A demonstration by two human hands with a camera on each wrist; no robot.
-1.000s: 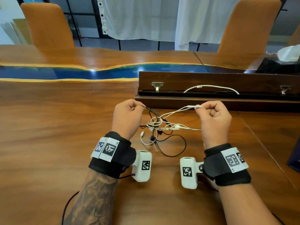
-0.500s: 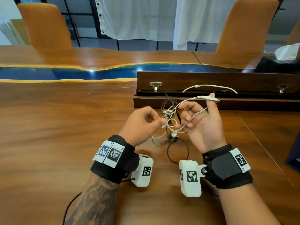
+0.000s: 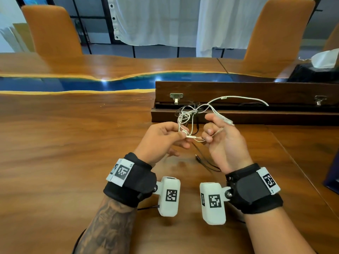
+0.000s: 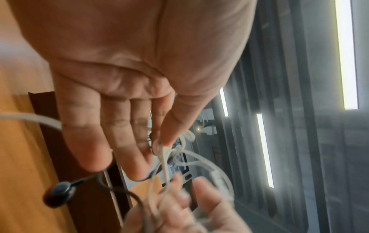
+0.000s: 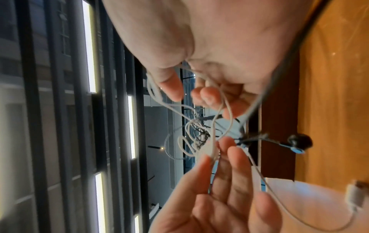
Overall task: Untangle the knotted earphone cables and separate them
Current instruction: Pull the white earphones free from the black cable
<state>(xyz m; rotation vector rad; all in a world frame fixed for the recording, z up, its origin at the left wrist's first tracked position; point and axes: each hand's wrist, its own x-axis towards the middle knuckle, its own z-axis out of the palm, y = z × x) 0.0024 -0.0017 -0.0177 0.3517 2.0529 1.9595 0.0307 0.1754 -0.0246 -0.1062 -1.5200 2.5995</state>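
Observation:
A tangle of white and black earphone cables [image 3: 187,114] hangs in the air between my hands, above the wooden table [image 3: 73,162]. My left hand [image 3: 181,133] pinches a white earbud stem [image 5: 207,151] between thumb and forefinger. My right hand [image 3: 211,132], palm up, curls its fingers round the white cable, and the white inline remote [image 3: 227,122] lies along its forefinger. The black cable [image 3: 203,160] trails down to the table under the right hand. A black earbud [image 4: 60,195] dangles free, and a white plug [image 5: 357,195] hangs near the left wrist.
A long dark wooden case [image 3: 238,88] with metal latches lies just beyond the hands, and a separate white cable [image 3: 244,97] rests on it. Two orange chairs [image 3: 53,30] stand across the table. A tissue box [image 3: 324,59] and a dark-blue object [image 3: 333,173] are at the right.
The hands, spread apart a second ago, have come together and lifted the tangle off the table. The right hand has turned palm up. The left hand now pinches the white earbud stem.

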